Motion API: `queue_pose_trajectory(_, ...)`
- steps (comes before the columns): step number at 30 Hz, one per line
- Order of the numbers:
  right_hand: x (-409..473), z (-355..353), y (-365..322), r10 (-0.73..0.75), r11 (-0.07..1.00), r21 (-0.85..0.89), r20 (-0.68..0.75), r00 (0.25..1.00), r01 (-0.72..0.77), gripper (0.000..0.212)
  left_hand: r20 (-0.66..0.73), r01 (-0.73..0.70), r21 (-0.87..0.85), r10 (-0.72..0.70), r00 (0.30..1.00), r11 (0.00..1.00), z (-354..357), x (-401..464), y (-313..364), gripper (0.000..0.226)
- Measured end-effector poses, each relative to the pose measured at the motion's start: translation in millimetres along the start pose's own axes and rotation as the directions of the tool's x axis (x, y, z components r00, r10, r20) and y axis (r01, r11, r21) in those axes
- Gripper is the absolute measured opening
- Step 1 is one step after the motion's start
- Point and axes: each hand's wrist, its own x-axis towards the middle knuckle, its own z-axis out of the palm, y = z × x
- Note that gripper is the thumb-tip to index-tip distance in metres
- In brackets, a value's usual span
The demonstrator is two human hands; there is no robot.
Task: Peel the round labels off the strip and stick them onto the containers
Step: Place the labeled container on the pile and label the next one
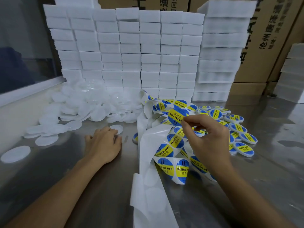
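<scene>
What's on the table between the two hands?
In the head view, the white label strip hangs between the left hand and right hand, with one labeled container peeking out beside it.

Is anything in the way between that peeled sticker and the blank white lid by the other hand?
Only the label strip itself. It loops up between the sticker pinched in the right hand and the blank lid touched by the left hand.
</scene>
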Motion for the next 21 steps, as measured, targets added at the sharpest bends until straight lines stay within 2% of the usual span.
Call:
queue_pose_trajectory(4, 0, 2, 2, 0.045, 0.999, 0.016, -0.007, 0.999, -0.045, 0.031, -0.114, -0.048, -0.056, 0.041, 0.993, 0.997, -5, -3, 0, 0.021)
queue_pose_trajectory(10, 1, 1, 3, 0.027, 1.0, -0.009, -0.027, 0.999, -0.028, 0.017, -0.15, -0.055, -0.101, 0.04, 0.988, 0.993, -9, -6, 4, 0.012)
queue_pose_trajectory(13, 1, 1, 2, 0.048, 0.999, 0.001, -0.039, 0.998, -0.048, 0.026, -0.246, -0.122, -0.288, 0.05, 0.968, 0.95, -9, -8, 10, 0.01)
queue_pose_trajectory(16, 1, 1, 5, 0.036, 0.999, 0.001, -0.054, 0.998, -0.036, 0.031, -0.31, -0.15, -0.571, -0.043, 0.95, 0.807, -13, -11, 24, 0.015)
queue_pose_trajectory(18, 1, 1, 6, 0.018, 1.0, -0.019, -0.06, 0.998, -0.019, 0.03, -0.278, -0.114, -0.732, -0.141, 0.95, 0.672, -16, -13, 34, 0.021)
queue_pose_trajectory(21, 2, 0, 7, -0.01, 0.999, -0.032, -0.068, 0.998, 0.008, 0.026, -0.078, 0.012, -0.942, -0.256, 0.964, 0.334, -25, -16, 47, 0.026)
